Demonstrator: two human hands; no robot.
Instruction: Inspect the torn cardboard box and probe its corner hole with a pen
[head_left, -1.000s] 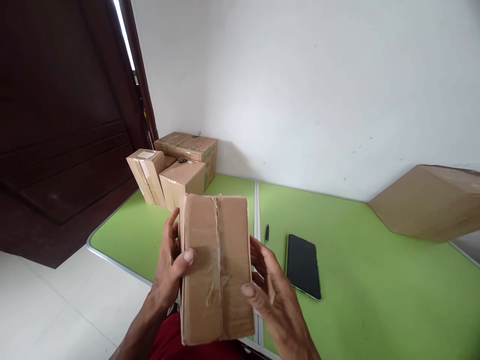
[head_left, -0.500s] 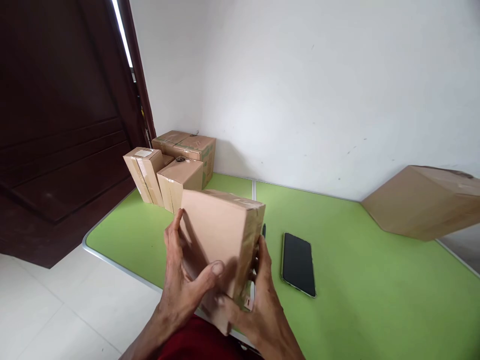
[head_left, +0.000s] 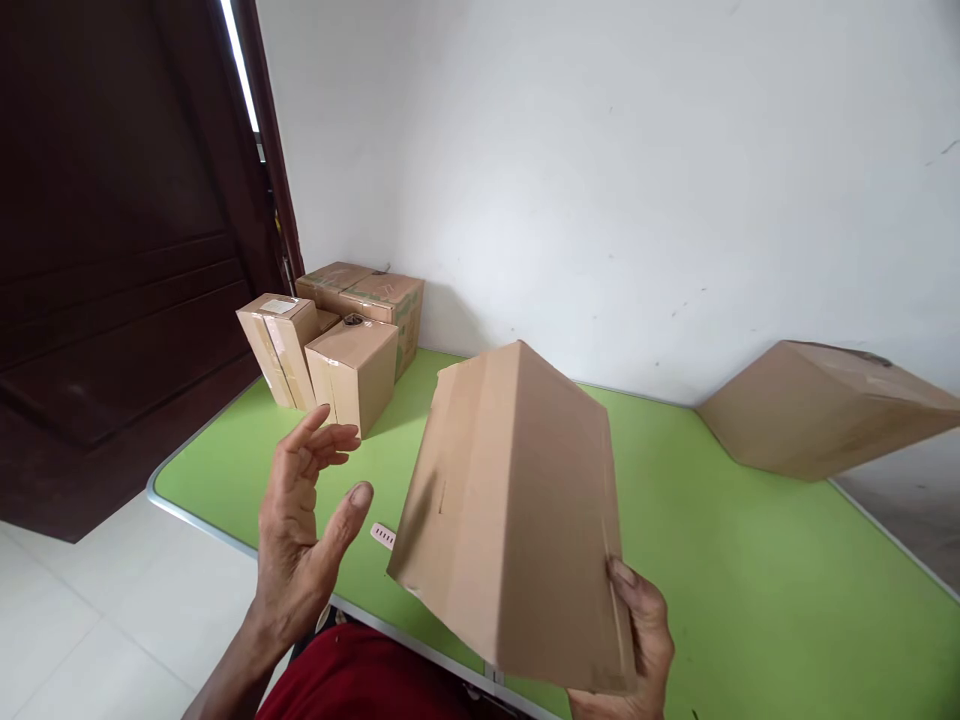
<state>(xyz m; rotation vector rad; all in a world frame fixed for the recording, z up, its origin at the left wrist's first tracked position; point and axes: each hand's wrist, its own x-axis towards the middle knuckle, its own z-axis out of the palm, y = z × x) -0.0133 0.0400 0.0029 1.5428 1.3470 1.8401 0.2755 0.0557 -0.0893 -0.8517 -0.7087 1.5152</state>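
A brown cardboard box (head_left: 517,510) hangs tilted over the green table, one long edge turned toward me. My right hand (head_left: 637,630) grips it at its lower right side, thumb on the face and the other fingers hidden behind. To the left of the box, my left hand (head_left: 311,530) is raised with its fingers apart and touches nothing. A small pale slotted piece (head_left: 383,536) lies on the table, partly covered by the box.
Several cardboard boxes stand at the back left, among them a small box (head_left: 352,365), a narrow box (head_left: 279,350) and a wider box (head_left: 397,295). Another large box (head_left: 810,410) sits at the table's right end. The green table (head_left: 720,560) meets a white wall.
The box has turned and moved right, showing other faces. My left hand has let go of it and drawn left. The phone seen before is now hidden from sight.
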